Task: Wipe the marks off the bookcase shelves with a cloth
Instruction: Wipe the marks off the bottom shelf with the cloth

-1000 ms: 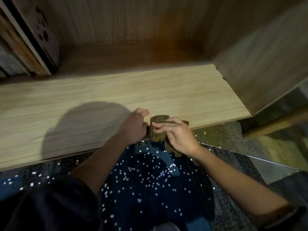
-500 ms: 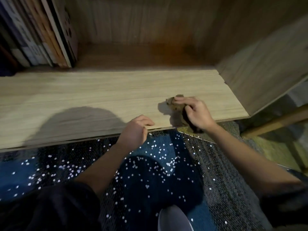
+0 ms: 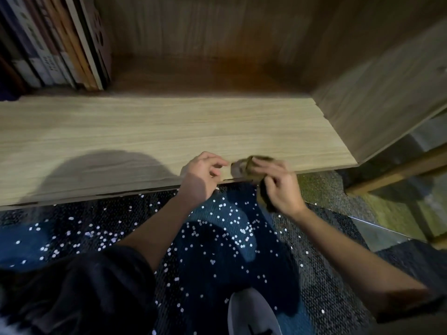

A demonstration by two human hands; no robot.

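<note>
Cloth [image 3: 244, 169] on shelf [image 3: 145, 131], books [image 3: 55, 44] far left.

— What colour is the shelf [image 3: 169, 131]?
— Pale oak, with fine straight grain running lengthwise. The back panel [image 3: 205, 32] is a darker reddish brown with the same grain.
— And the cloth [image 3: 239, 168] at the shelf's front edge?
— Dull olive-brown, plain as far as the blur shows.
— The books [image 3: 48, 44] in the left back corner?
— Spines in white, tan, orange and dark blue. The outermost cover is brown with dark round spots.
— Below?
— The carpet [image 3: 217, 238] is deep blue with small white specks, and there is a yellow-green patch [image 3: 396, 213] to the right. Black sleeve [image 3: 72, 286], pale grey shoe [image 3: 251, 315].
</note>
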